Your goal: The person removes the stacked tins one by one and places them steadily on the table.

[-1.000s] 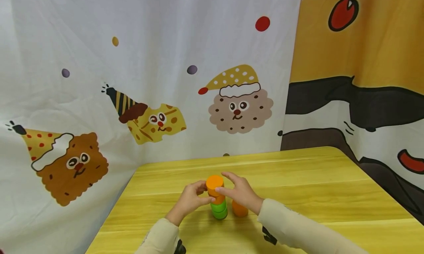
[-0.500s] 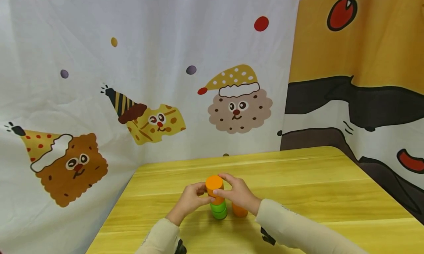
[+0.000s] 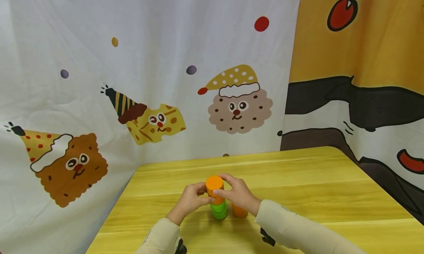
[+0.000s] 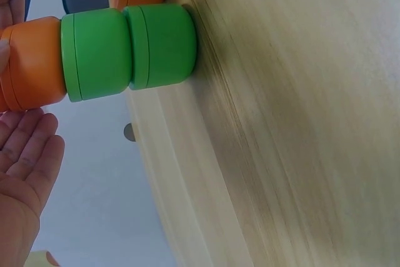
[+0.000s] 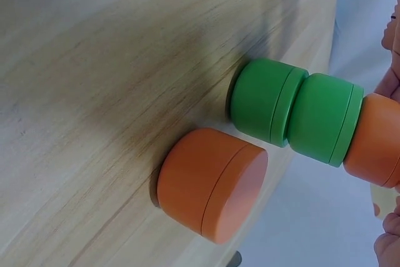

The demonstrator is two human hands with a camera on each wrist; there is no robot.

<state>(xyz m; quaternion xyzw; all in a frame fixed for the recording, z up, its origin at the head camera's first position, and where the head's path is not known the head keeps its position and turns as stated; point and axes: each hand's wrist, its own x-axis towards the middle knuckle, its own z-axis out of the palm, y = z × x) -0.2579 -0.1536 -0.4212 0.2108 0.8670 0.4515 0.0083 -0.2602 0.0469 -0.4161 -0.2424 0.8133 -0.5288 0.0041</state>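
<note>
Small round lidded jars form a stack in the head view. At the bottom is a green jar (image 3: 220,215), then another green jar (image 4: 103,54), a lower orange jar (image 5: 374,139) and a top orange jar (image 3: 214,182). My left hand (image 3: 189,200) holds the lower orange jar, thumb in front and fingers at its far left side. My right hand (image 3: 241,193) grips the top orange jar from the right, its thumb across the front. A separate orange jar (image 5: 203,182) stands just right of the stack, partly behind my right wrist in the head view.
The wooden table (image 3: 285,173) reaches back to a white curtain (image 3: 159,33) printed with cartoon snacks. A yellow and black patterned cloth (image 3: 361,59) hangs at the right. Both sleeves come in from the front edge.
My right hand has moved slightly left and down, its fingers coming closer round the top orange jar. The left hand and the stack stay nearly still.
</note>
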